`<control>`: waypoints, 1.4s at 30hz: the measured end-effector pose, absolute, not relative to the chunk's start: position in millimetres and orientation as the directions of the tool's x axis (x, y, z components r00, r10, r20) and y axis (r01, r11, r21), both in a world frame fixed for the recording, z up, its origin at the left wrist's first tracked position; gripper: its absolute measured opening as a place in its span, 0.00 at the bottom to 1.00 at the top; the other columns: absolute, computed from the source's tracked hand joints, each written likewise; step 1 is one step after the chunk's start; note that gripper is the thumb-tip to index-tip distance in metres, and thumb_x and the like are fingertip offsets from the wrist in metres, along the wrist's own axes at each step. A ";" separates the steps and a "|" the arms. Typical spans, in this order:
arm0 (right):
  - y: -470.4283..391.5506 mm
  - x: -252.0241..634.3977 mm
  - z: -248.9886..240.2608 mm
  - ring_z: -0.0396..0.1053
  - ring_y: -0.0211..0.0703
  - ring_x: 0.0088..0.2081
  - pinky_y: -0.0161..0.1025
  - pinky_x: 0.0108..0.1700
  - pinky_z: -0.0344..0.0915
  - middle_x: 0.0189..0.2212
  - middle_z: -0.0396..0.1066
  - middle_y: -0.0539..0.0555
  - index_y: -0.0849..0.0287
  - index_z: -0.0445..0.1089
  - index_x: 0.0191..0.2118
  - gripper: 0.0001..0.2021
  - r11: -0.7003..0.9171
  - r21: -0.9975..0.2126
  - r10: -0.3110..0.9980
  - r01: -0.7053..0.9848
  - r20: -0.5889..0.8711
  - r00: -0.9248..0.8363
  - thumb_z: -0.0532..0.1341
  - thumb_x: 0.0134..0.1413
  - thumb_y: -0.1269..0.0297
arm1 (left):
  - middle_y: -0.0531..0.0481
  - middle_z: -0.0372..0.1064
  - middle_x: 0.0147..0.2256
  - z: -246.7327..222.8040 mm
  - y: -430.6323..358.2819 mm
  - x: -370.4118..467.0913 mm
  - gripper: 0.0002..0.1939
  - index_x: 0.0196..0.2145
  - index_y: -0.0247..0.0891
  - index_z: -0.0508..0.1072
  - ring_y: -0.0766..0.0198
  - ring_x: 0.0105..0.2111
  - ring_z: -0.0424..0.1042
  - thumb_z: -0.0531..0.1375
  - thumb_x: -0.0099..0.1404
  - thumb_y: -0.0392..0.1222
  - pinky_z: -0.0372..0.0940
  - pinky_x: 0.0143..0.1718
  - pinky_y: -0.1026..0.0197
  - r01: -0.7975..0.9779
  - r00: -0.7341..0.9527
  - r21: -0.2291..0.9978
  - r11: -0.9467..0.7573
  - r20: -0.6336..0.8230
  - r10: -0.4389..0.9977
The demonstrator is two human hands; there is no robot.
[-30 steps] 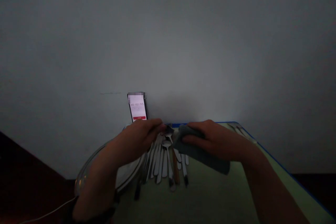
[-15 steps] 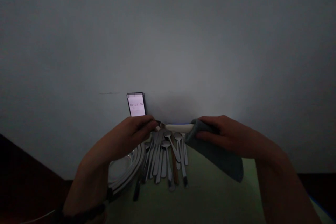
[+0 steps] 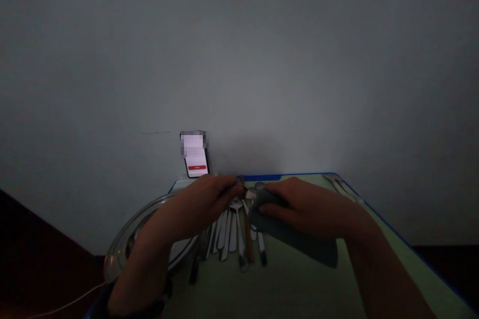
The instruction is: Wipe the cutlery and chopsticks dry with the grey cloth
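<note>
- The table (image 3: 292,279) had a blue rim, its far edge beyond both hands.
- The plates (image 3: 127,232) stood at the table's left edge, partly behind the left forearm.
- The right hand (image 3: 299,204) was closed around a grey cloth (image 3: 299,246), which hung toward the near edge.
- The left hand (image 3: 209,199) pinched one end of a pale-handled utensil (image 3: 251,194) between thumb and fingers.
- Loose cutlery (image 3: 232,237) lay below the hands, mostly lengthwise toward the near edge.
- The utensil was held up near the far edge, its long axis running left to right, handle pointing right into the cloth.
- Half a second earlier, the hands were farther apart and a long stretch of handle showed; now only a short piece did.
</note>
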State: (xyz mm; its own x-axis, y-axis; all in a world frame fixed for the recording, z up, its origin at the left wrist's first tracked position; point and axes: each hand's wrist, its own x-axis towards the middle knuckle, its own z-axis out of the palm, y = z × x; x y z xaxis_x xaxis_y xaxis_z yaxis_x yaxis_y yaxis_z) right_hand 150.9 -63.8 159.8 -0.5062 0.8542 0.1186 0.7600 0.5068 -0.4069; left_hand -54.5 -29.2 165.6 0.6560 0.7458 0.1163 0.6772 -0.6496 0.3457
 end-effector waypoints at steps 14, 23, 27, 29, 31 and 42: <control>-56.6 162.3 157.4 0.67 0.39 0.31 0.35 0.32 0.58 0.32 0.72 0.51 0.57 0.69 0.39 0.13 0.491 -0.533 0.847 0.689 0.106 -0.521 0.52 0.58 0.57 | 0.54 0.63 0.21 167.2 -22.5 -57.3 0.17 0.27 0.36 0.68 0.67 0.22 0.62 0.46 0.67 0.45 0.54 0.24 0.65 0.697 0.609 0.363 -0.619 0.156 0.778; -55.7 162.8 157.9 0.65 0.37 0.28 0.34 0.29 0.56 0.26 0.69 0.50 0.60 0.66 0.33 0.14 0.510 -0.542 0.853 0.668 0.221 -0.472 0.52 0.57 0.55 | 0.55 0.64 0.21 169.8 -19.4 -56.7 0.11 0.32 0.36 0.71 0.70 0.19 0.60 0.57 0.61 0.46 0.54 0.19 0.68 0.425 0.294 0.768 -0.480 0.384 0.875; -56.7 153.4 158.4 0.64 0.36 0.29 0.34 0.30 0.57 0.28 0.68 0.49 0.59 0.65 0.33 0.13 0.572 -0.573 0.819 0.587 0.357 -0.449 0.50 0.60 0.56 | 0.58 0.61 0.20 164.5 -20.9 -47.1 0.09 0.34 0.38 0.71 0.74 0.16 0.56 0.60 0.59 0.44 0.52 0.15 0.71 0.071 0.307 0.915 -0.397 0.358 0.882; -56.5 150.3 157.8 0.65 0.36 0.30 0.34 0.32 0.58 0.29 0.69 0.49 0.59 0.65 0.34 0.12 0.600 -0.586 0.799 0.545 0.402 -0.448 0.50 0.60 0.57 | 0.57 0.64 0.22 163.2 -22.3 -44.3 0.08 0.35 0.38 0.73 0.74 0.17 0.58 0.61 0.58 0.42 0.54 0.17 0.72 0.019 0.397 0.922 -0.386 0.347 0.850; -56.1 149.2 157.1 0.65 0.36 0.31 0.34 0.33 0.59 0.30 0.69 0.49 0.59 0.65 0.35 0.12 0.616 -0.607 0.784 0.502 0.416 -0.460 0.50 0.60 0.58 | 0.56 0.66 0.22 163.9 -23.6 -43.7 0.07 0.35 0.38 0.74 0.74 0.18 0.60 0.62 0.57 0.39 0.55 0.18 0.72 -0.006 0.468 0.915 -0.403 0.359 0.808; -60.0 145.5 160.8 0.64 0.34 0.31 0.31 0.31 0.60 0.30 0.69 0.49 0.60 0.67 0.37 0.14 0.610 -0.687 0.779 0.393 0.432 -0.454 0.51 0.59 0.56 | 0.56 0.70 0.26 168.6 -26.2 -41.7 0.07 0.34 0.41 0.76 0.71 0.27 0.67 0.59 0.59 0.33 0.62 0.30 0.70 -0.154 0.456 0.830 -0.536 0.540 0.707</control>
